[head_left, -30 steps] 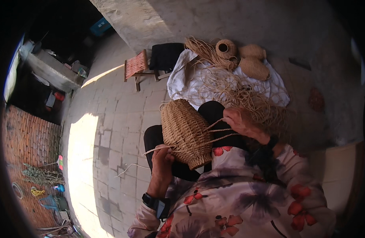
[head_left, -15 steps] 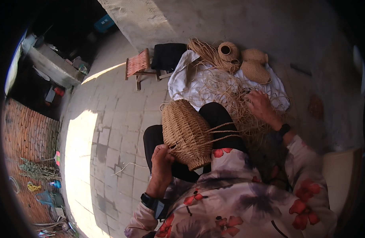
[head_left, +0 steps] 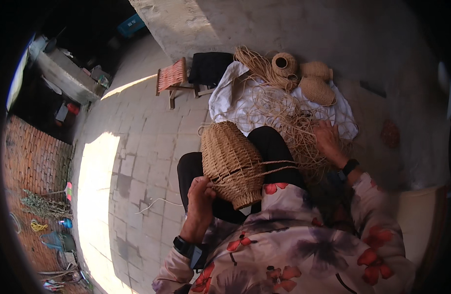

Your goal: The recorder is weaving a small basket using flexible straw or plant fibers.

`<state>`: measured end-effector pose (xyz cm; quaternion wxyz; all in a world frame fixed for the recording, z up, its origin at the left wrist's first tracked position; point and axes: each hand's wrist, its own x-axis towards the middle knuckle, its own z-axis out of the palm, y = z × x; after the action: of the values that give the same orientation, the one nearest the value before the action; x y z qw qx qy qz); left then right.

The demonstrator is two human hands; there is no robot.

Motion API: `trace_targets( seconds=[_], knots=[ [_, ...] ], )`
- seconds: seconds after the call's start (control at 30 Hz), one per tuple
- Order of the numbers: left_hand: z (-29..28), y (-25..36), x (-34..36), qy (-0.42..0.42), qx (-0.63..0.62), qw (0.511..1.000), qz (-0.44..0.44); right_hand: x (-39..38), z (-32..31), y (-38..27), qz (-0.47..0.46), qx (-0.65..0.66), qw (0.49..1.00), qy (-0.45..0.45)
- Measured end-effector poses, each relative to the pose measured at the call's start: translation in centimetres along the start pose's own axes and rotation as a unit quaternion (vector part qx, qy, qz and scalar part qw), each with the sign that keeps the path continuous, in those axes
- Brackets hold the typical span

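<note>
A woven straw-coloured basket (head_left: 230, 164), wide in the middle with a narrower neck, lies tilted across my lap between my knees. My left hand (head_left: 201, 196) is closed on its lower left side, thumb and fingers pinching the weave. Two strands of twisted cord (head_left: 279, 161) run from the basket's right side over my right thigh. Off to the right, my right hand (head_left: 328, 141) is over the tangled pile of cord (head_left: 294, 122), its fingers bent around cord; the strand between them is hard to make out.
The cord pile lies on a white cloth (head_left: 223, 98), with finished woven vessels (head_left: 317, 90) at its far side. A small folding stool (head_left: 171, 78) and a dark cloth (head_left: 208, 66) stand by the wall. Paving (head_left: 147, 171) extends left to a brick wall (head_left: 34, 157).
My right hand has moved right and slightly nearer to me. The cord loop at the basket's right side has drawn in, with fewer strands showing. My left hand stays at the basket.
</note>
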<state>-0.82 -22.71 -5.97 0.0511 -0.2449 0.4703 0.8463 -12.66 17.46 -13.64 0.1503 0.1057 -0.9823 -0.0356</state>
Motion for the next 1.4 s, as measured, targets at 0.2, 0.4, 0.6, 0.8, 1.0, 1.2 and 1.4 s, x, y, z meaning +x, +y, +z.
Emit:
trace_targets(
  seconds=[0.2,0.4,0.6,0.8,1.0,1.2,1.4],
  knots=[
    [-0.6,-0.1,0.2,0.004,0.014,1.0,0.007,2.2,-8.5,-9.7,-0.098,0.521,0.842,-0.104],
    [-0.5,0.1,0.0,0.007,0.009,1.0,0.0,1.6,-9.5,-11.9,-0.145,0.504,0.832,-0.181],
    [-0.6,0.6,-0.4,-0.005,-0.018,1.0,0.005,1.7,-9.2,-11.4,-0.11,0.518,0.819,-0.222],
    [2.0,2.0,-2.6,0.067,0.547,0.736,0.394,1.0,-10.3,-11.6,-0.132,0.478,0.868,0.028],
    [5.0,1.5,-2.8,-0.047,0.518,0.768,0.373,-0.6,-10.3,-13.3,-0.186,0.491,0.85,-0.034],
    [6.1,1.1,-1.9,-0.08,0.568,0.703,0.42,-2.0,-9.2,-13.3,0.23,0.768,0.484,-0.35],
    [7.8,1.6,-3.1,-0.069,0.674,0.601,0.424,-0.9,-8.8,-14.5,0.244,0.899,0.287,-0.222]
  ],
)
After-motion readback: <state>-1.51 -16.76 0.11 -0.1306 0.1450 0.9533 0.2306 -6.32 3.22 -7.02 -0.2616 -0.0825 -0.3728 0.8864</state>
